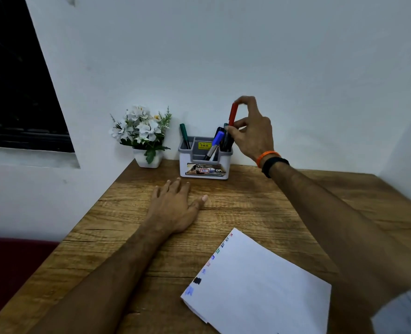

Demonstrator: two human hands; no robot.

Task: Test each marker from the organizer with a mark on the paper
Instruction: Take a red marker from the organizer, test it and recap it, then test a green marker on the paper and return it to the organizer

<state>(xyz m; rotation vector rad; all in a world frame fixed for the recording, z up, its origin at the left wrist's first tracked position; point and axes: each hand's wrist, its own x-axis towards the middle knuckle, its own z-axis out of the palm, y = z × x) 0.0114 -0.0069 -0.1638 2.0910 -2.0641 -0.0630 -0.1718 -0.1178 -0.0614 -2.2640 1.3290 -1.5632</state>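
Note:
A white and grey organizer [204, 168] stands at the back of the wooden table [260, 208], against the wall. A green marker [184, 135] leans in its left slot, a blue-capped marker [214, 145] lies slanted in the middle, and dark markers stand in its right slot. My right hand [254, 131] pinches a red marker [233, 114] upright over the right slot, its lower end among the dark markers. My left hand [175, 206] rests flat on the table in front of the organizer. A white paper [260, 285] lies near me, with several colour marks along its left edge.
A small white pot of white flowers [144, 135] sits left of the organizer at the table's back corner. A dark window [18, 80] is on the left wall. The table's left edge runs diagonally toward me, with a dark red seat [11, 268] below it.

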